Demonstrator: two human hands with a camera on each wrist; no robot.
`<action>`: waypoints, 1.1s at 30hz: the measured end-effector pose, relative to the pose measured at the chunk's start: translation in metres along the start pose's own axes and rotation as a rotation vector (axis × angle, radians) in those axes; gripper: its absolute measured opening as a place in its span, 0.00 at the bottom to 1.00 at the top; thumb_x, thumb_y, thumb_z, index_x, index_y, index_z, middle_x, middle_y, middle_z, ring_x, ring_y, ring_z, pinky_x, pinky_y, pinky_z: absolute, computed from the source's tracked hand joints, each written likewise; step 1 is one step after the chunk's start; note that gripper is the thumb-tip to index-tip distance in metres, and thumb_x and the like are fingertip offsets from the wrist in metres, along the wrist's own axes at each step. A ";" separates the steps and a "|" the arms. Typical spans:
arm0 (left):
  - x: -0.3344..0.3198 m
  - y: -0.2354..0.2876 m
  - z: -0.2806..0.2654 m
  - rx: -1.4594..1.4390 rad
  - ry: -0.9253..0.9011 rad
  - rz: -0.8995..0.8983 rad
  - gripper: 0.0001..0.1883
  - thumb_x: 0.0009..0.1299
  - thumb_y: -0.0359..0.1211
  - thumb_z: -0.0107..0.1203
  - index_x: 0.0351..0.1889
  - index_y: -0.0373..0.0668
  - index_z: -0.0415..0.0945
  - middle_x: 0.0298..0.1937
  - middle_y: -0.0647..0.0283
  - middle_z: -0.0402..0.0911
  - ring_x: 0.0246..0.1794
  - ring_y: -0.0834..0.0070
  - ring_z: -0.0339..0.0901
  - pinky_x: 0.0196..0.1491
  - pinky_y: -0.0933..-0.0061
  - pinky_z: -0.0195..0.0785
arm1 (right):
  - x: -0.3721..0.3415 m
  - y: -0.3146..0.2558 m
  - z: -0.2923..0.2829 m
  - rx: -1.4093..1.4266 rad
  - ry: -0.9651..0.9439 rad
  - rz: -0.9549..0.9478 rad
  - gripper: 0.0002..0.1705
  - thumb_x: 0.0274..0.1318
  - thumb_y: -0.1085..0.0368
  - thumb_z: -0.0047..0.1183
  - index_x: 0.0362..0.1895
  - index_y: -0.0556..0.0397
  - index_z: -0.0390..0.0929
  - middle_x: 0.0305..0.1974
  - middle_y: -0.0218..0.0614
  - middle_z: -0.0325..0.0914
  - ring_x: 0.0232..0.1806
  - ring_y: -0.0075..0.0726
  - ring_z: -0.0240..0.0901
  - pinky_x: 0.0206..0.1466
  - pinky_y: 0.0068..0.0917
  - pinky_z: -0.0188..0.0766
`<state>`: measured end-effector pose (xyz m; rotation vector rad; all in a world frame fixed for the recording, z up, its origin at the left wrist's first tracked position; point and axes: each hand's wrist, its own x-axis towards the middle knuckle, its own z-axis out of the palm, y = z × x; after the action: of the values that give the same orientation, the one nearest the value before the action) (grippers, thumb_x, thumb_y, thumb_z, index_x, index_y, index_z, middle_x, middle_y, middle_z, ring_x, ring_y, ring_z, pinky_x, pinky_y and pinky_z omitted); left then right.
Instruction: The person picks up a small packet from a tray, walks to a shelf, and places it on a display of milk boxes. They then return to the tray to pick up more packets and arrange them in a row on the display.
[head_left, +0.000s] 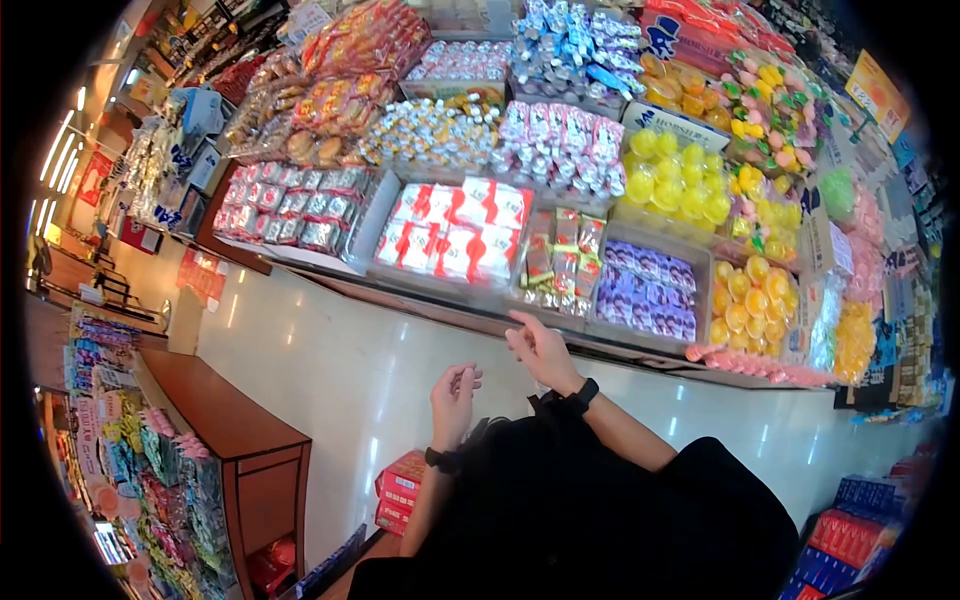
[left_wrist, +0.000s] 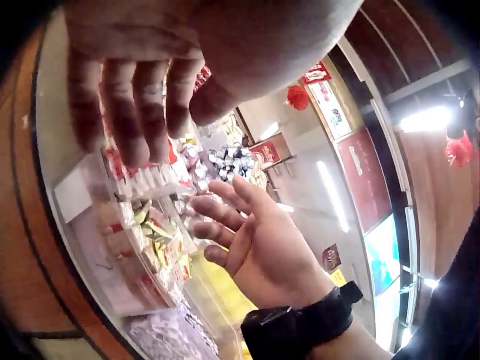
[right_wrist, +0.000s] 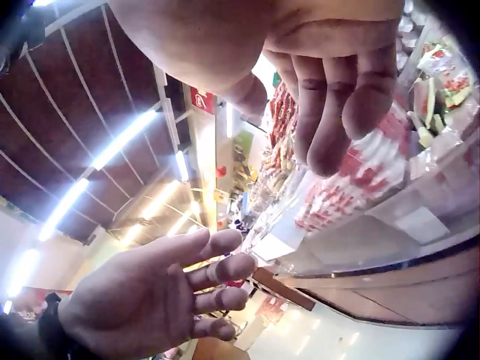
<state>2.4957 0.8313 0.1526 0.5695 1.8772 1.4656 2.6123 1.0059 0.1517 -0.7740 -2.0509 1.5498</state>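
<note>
Front and centre on the bench (head_left: pixel 440 311), the packet tray (head_left: pixel 445 287), loaded with red-and-white packets (head_left: pixel 456 232) laid in rows! Just left of the packet tray, silver packs (head_left: pixel 300 207) are stacked in rows. Straight to its right, a stick tray (head_left: pixel 548 307) with red, gold and green sticks (head_left: pixel 565 250) standing and leaning together. Further right of the packet tray, a purple tray (head_left: pixel 705 285) brims with small purple packs (head_left: pixel 645 288), and beyond that sit orange cups (head_left: pixel 752 305) in a heap.

Now behind the packet tray: foil sweets (head_left: pixel 430 132) in a loose pile, pink-and-white packs (head_left: pixel 560 150) behind and to the right, and yellow cups (head_left: pixel 675 178) further over on that side.

And here are the hands! The right hand (head_left: pixel 542 355) is in front of the packet tray, towards its right end, nearest the sticks; index finger reaching forward, the others bent loosely, gripping nothing. The left hand (head_left: pixel 455 398) is further out from the packet tray, above the floor (head_left: pixel 300 340), fingers softly bent with gaps between them, and it's empty too. The hands are near each other but apart, a dark watch (head_left: pixel 578 400) on the right wrist, a black band (head_left: pixel 443 460) on the left. Whether the right fingertip meets the bench edge, I cannot tell.
</note>
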 end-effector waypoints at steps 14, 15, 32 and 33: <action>0.152 0.060 0.033 0.299 0.153 0.257 0.14 0.74 0.36 0.58 0.50 0.34 0.79 0.41 0.58 0.84 0.32 0.75 0.80 0.34 0.76 0.73 | 0.101 0.014 -0.019 0.340 -0.077 0.310 0.37 0.69 0.57 0.52 0.74 0.61 0.56 0.28 0.38 0.83 0.25 0.27 0.80 0.31 0.25 0.75; 0.161 0.061 0.034 0.317 0.150 0.315 0.15 0.74 0.36 0.58 0.50 0.34 0.79 0.42 0.58 0.84 0.31 0.74 0.80 0.34 0.75 0.73 | 0.103 0.015 -0.018 0.353 -0.074 0.323 0.36 0.69 0.57 0.52 0.74 0.61 0.56 0.28 0.38 0.83 0.25 0.27 0.80 0.31 0.26 0.75; 0.267 0.071 -0.003 -0.043 -0.469 -0.376 0.22 0.72 0.43 0.62 0.53 0.33 0.77 0.31 0.66 0.79 0.21 0.86 0.71 0.19 0.83 0.60 | 0.124 -0.022 0.024 0.069 0.337 0.464 0.23 0.69 0.55 0.53 0.57 0.61 0.78 0.18 0.34 0.76 0.18 0.23 0.73 0.25 0.25 0.68; 0.270 0.072 -0.004 -0.031 -0.509 -0.397 0.21 0.73 0.43 0.61 0.52 0.34 0.77 0.31 0.67 0.79 0.17 0.86 0.69 0.16 0.84 0.57 | 0.124 -0.028 0.028 0.041 0.353 0.494 0.22 0.68 0.56 0.53 0.55 0.60 0.80 0.17 0.35 0.75 0.19 0.23 0.73 0.25 0.26 0.67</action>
<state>2.3060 1.0365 0.1564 0.4660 1.4584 0.9759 2.4977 1.0638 0.1745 -1.5032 -1.6396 1.5472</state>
